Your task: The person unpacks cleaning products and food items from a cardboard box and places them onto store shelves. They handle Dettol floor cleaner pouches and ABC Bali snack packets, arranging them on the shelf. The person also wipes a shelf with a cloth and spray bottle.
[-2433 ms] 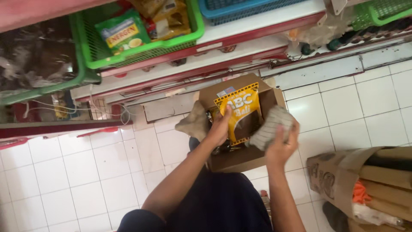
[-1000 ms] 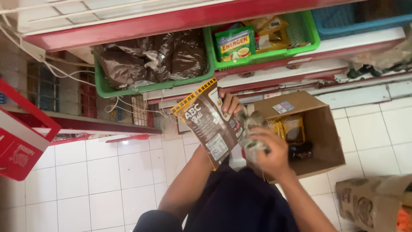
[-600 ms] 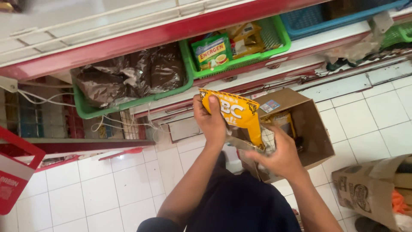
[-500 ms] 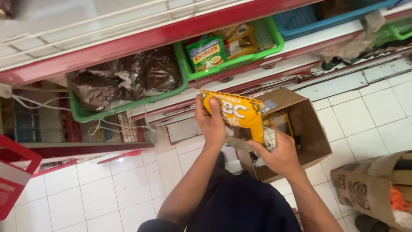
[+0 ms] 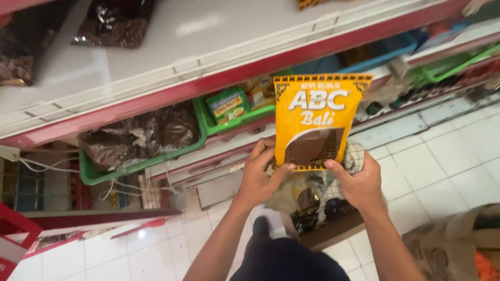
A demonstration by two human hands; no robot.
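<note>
While the person faces the red-edged shelf [image 5: 219, 78], both hands grip one yellow pouch [image 5: 316, 122] upright by its bottom edge. The left hand [image 5: 259, 177] pinches the lower left corner; the right hand [image 5: 358, 182] pinches the lower right corner. The pouch sits in front of the green basket [image 5: 234, 119], above an open cardboard box [image 5: 333, 234] on the tiled floor [image 5: 448, 161].

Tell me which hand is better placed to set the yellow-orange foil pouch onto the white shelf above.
Probably the left hand: it grips the yellow-orange foil pouch at its lower left corner, on the side where the white shelf lies bare. The right hand also clutches a checked cloth.
</note>
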